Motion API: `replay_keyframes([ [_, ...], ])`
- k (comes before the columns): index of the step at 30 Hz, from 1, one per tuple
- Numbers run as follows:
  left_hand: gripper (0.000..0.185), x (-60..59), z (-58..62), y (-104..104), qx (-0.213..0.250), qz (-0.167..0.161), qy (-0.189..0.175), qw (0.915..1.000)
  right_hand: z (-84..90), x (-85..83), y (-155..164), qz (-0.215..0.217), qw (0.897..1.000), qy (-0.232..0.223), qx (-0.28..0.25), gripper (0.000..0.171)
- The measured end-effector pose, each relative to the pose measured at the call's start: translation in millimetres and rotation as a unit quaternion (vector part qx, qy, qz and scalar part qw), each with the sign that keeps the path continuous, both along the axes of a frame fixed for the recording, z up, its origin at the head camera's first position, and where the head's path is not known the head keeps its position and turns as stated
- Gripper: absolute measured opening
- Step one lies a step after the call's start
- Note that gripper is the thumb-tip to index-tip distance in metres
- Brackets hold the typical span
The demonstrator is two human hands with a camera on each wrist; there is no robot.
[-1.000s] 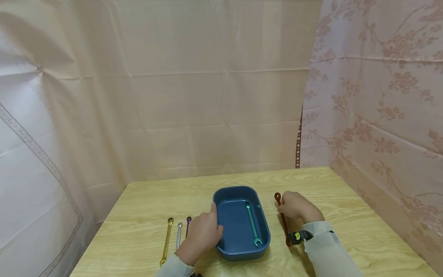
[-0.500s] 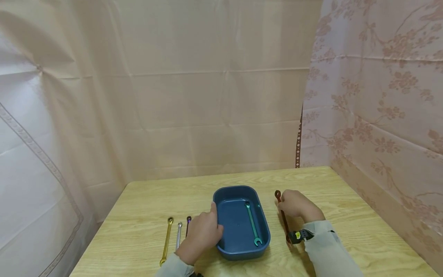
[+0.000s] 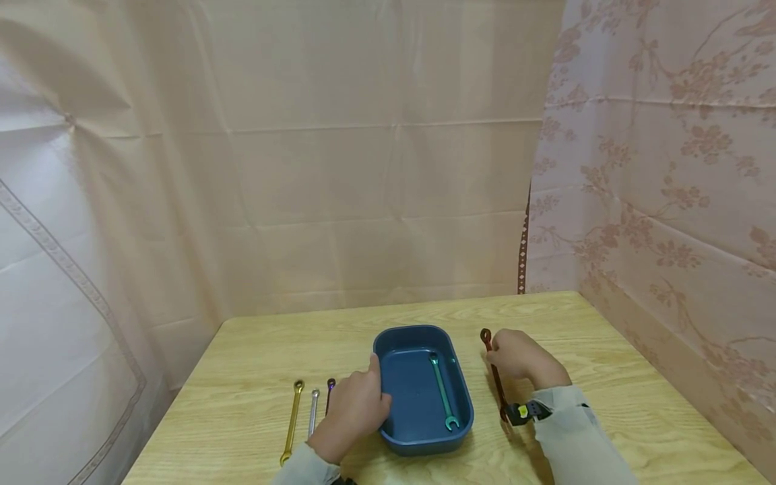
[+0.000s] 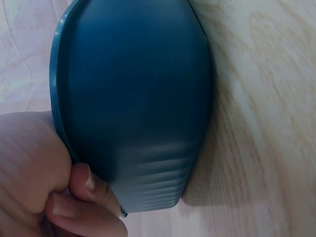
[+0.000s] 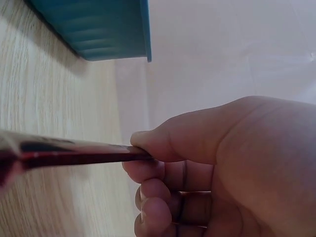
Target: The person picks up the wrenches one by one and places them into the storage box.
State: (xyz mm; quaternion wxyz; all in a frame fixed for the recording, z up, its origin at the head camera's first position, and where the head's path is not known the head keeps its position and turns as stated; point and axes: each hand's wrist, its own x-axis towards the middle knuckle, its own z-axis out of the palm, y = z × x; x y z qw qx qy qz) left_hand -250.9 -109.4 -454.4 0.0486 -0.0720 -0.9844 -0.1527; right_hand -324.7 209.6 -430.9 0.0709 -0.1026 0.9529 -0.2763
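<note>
At the left rim of a blue plastic bin (image 3: 412, 404), my left hand (image 3: 354, 407) grips the edge; its curled fingers (image 4: 89, 217) show against the wall in the left wrist view. Inside the bin, toward its right side, lies a green combination wrench (image 3: 442, 394). To the right of the bin my right hand (image 3: 524, 357) pinches a red combination wrench (image 3: 498, 385) between thumb (image 5: 163, 140) and index finger. In the right wrist view the red wrench points away from the fingertips, held above the tabletop, its near end blurred.
Left of the bin, a gold wrench (image 3: 292, 421), a silver wrench (image 3: 313, 411) and a purple wrench (image 3: 330, 391) lie on the wooden table (image 3: 254, 357). My left hand partly covers the purple one. Cloth curtains (image 3: 364, 202) hang behind and at both sides.
The right hand has raised the red wrench slightly, and its ring end sits a little higher in the head view. The left hand and bin have stayed in place.
</note>
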Motion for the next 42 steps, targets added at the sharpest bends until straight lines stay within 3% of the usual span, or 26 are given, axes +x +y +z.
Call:
replay_keyframes([
  [42,0.076,0.0,0.3,0,0.003,0.000,0.008,1.0000,25.0,10.9,-3,0.018,0.998,0.057,0.001,0.041],
])
